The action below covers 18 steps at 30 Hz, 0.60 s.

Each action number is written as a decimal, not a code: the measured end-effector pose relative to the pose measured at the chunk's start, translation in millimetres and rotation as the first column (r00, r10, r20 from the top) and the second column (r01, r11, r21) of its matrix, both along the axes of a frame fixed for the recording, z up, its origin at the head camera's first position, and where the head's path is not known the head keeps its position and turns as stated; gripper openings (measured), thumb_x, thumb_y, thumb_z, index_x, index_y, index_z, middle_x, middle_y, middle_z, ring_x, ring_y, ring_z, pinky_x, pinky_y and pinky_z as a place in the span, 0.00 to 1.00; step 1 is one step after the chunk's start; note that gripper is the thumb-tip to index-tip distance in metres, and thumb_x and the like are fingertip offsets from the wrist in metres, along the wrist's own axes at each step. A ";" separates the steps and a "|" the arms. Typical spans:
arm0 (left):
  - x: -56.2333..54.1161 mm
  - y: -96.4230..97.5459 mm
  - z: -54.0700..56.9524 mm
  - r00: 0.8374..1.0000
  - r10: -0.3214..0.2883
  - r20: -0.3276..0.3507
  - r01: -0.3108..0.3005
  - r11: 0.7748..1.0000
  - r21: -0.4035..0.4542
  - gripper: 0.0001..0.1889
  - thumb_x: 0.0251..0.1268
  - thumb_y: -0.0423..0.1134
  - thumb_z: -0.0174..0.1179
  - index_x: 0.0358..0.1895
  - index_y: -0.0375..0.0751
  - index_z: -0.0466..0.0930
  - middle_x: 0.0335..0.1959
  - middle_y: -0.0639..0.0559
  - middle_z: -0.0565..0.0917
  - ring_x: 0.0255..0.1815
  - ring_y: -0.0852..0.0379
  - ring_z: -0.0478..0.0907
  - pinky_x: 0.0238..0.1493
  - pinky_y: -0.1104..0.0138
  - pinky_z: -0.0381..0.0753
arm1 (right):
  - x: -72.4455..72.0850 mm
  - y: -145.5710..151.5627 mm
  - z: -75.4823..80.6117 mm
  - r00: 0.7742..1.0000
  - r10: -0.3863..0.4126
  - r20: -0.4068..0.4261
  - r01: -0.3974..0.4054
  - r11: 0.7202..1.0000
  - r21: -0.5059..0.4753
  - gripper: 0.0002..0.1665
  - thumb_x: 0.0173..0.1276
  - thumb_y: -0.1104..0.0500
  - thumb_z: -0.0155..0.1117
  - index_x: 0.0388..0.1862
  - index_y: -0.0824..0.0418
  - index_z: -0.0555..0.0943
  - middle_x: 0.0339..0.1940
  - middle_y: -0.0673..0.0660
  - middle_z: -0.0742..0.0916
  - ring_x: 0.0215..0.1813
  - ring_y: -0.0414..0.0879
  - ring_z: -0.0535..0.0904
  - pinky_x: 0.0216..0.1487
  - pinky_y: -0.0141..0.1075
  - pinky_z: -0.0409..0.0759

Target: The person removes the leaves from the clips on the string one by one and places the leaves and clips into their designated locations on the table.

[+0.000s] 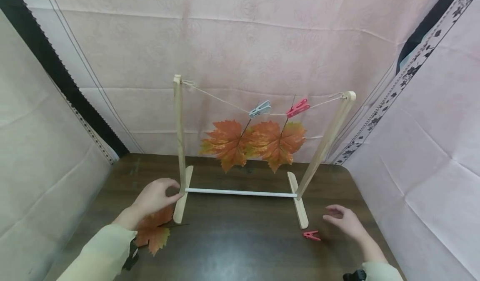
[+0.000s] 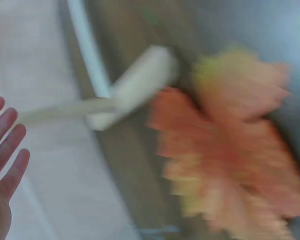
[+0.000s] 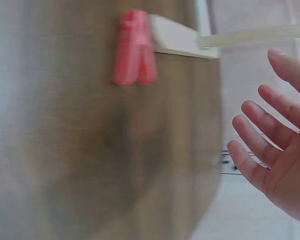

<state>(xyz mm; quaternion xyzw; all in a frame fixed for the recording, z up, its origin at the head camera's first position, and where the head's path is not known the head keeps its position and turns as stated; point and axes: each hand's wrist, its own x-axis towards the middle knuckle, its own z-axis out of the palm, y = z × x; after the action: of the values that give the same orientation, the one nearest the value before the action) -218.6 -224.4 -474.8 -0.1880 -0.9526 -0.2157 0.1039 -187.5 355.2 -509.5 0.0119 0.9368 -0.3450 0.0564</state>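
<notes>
My left hand hovers by the foot of the left wooden post. Its fingers are spread and hold nothing in the left wrist view. Beneath that wrist an orange maple leaf lies on the table, partly hidden in the head view. My right hand is empty too, its fingers loosely bent, just right of a red clothespin on the table. From the string between the posts hang two maple leaves, with a light blue clothespin and a pink clothespin.
A white rod joins the stand's two flat wooden feet. The right post leans outward in view. Pale cloth encloses the dark wooden table at the back and both sides.
</notes>
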 end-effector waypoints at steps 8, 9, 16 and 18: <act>-0.6 31.5 62.1 1.000 -0.020 -0.019 0.022 0.991 0.131 0.20 0.55 0.48 0.66 0.49 0.42 0.80 0.49 0.45 0.82 0.53 0.44 0.77 0.52 0.49 0.74 | -15.5 3.3 56.3 0.988 0.034 -0.153 -0.030 0.999 0.024 0.27 0.65 0.50 0.62 0.56 0.67 0.74 0.51 0.68 0.83 0.42 0.29 0.78 0.42 0.29 0.75; -0.9 34.9 67.9 0.999 -0.026 -0.027 0.029 0.989 0.146 0.22 0.55 0.48 0.66 0.52 0.42 0.79 0.51 0.44 0.81 0.54 0.44 0.76 0.53 0.49 0.74 | -16.8 2.3 64.3 0.985 0.040 -0.168 -0.037 0.999 0.023 0.28 0.65 0.50 0.62 0.56 0.67 0.74 0.51 0.68 0.82 0.41 0.25 0.75 0.42 0.28 0.75; -9.3 57.6 95.6 0.991 -0.081 -0.111 0.105 0.966 0.236 0.33 0.54 0.46 0.67 0.63 0.40 0.69 0.60 0.44 0.74 0.58 0.45 0.73 0.54 0.50 0.74 | -20.5 -14.8 127.8 0.965 0.067 -0.253 -0.061 0.998 0.031 0.30 0.66 0.50 0.61 0.60 0.67 0.71 0.56 0.69 0.79 0.42 0.20 0.69 0.47 0.30 0.75; -12.5 63.5 101.6 0.986 -0.095 -0.140 0.127 0.961 0.245 0.35 0.53 0.45 0.68 0.64 0.40 0.66 0.61 0.43 0.72 0.60 0.45 0.70 0.56 0.50 0.72 | -21.6 -21.2 145.2 0.956 0.069 -0.284 -0.065 0.998 0.021 0.30 0.66 0.52 0.61 0.60 0.68 0.70 0.56 0.70 0.79 0.41 0.18 0.68 0.46 0.28 0.74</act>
<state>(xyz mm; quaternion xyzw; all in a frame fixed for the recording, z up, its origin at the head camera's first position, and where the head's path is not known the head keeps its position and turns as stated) -231.1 -160.9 -373.2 -0.2398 -0.8966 -0.3285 0.1750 -209.1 334.0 -364.3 -0.0694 0.9370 -0.3355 -0.0675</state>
